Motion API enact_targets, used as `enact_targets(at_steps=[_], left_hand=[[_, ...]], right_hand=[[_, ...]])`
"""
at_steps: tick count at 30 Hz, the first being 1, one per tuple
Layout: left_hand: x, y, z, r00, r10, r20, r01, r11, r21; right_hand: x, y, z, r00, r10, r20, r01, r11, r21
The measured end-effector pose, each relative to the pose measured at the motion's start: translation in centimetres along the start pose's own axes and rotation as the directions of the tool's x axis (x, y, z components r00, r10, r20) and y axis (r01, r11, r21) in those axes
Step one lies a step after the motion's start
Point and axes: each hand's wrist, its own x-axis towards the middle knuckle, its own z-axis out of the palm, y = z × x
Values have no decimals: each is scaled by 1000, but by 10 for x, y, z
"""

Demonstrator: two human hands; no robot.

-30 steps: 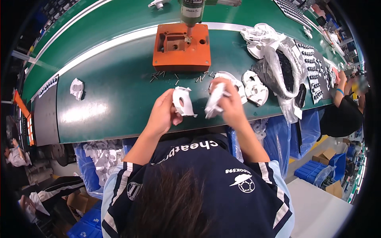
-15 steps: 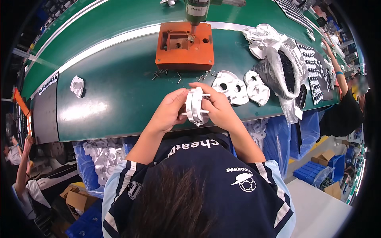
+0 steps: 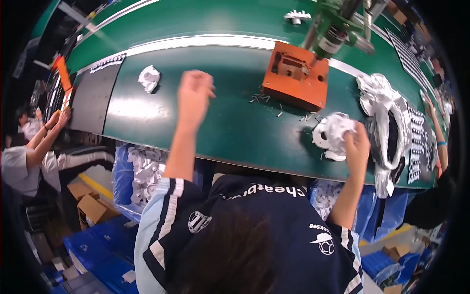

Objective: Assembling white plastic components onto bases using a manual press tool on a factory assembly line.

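White part gripped by right hand fingers; left hand extended over worktop, blurred, loosely half-curled, looks empty.

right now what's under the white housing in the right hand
Edges of other white parts show past the left and lower sides of the white housing, on the green tabletop. The housing and the right hand cover whatever lies directly beneath.
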Motion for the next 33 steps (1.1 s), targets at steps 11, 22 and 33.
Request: enact_targets(at_steps=[11, 22, 33], left_hand=[[108, -96, -157, 940, 30, -341, 321, 268, 908], [-37, 18, -14, 781, -260, 568, 542, 733, -410], [-75, 21, 60, 748, -150, 646, 505, 761, -408]], right_hand=[[5, -10, -18, 948, -123, -294, 130, 991, 6], [-24, -83, 82, 866, -467, 178, 393, 856, 336], [-41, -99, 90, 904, -323, 281, 214, 909, 356]])
